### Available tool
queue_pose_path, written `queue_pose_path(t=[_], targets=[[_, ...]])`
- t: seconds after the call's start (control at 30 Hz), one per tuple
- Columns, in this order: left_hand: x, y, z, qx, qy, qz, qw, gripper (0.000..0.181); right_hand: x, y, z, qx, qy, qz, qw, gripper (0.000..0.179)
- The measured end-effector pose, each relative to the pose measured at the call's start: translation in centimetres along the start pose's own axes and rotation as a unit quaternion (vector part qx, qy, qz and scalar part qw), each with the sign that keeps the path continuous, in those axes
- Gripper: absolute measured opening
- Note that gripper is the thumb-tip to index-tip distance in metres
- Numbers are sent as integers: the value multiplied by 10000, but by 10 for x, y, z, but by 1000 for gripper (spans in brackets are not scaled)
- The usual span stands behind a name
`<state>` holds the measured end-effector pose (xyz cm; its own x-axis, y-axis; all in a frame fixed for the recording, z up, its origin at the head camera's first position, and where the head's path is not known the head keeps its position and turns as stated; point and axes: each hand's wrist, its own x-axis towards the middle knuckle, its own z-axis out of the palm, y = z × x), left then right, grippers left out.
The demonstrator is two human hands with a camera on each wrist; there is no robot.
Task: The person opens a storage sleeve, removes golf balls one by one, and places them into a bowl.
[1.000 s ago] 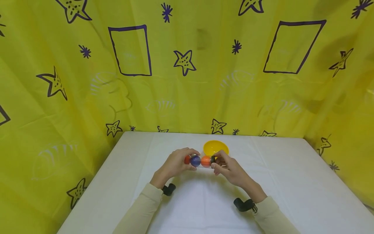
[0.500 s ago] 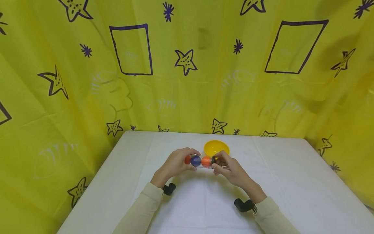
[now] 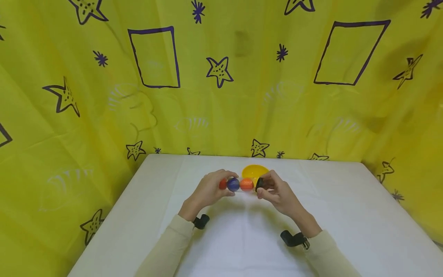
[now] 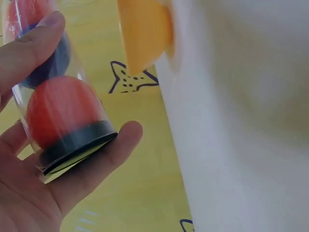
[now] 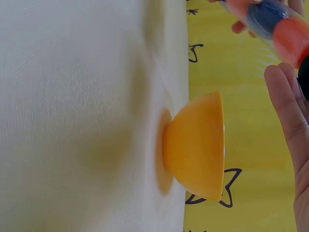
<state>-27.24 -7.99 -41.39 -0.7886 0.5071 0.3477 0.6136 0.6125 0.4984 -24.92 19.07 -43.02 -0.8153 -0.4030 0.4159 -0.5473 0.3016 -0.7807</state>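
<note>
A clear tube with a red, a blue and an orange ball in a row is held up above the table, lying roughly sideways. My left hand (image 3: 211, 189) grips its left end, thumb across the blue ball (image 4: 53, 60). A black end piece (image 4: 77, 145) closes that end beside the red ball (image 4: 63, 108), near the palm. My right hand (image 3: 278, 192) pinches a black cap (image 3: 259, 184) at the other end, a little right of the orange ball (image 3: 247, 184). In the right wrist view only part of this cap (image 5: 304, 79) shows.
A yellow bowl (image 5: 195, 145) stands upright on the white-covered table (image 3: 332, 200), just behind the tube. A yellow curtain (image 3: 194, 111) printed with stars and frames encloses the table's back and sides.
The black cap has shifted right with my right hand, widening the gap from the orange ball. Both hands and the tube have risen slightly in the head view.
</note>
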Motion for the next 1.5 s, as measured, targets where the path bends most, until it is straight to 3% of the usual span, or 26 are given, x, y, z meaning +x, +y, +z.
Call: queue_pose_path(t=[0.17,0.77,1.27,1.5], targets=[[-3,-5,0,-93,33,-308,9995,51,0,-2,-3,-54,4,142,9999,31],[-3,-15,-1,-37,164,-251,9995,53,0,0,-7,-108,-178,962,9951,41],[-3,-14,-1,-69,106,-397,9991,53,1,6,-3,-370,-273,1296,9905,42],[-3,-15,-2,-10,97,-404,9991,53,0,9,3,-483,-341,1211,9909,42]])
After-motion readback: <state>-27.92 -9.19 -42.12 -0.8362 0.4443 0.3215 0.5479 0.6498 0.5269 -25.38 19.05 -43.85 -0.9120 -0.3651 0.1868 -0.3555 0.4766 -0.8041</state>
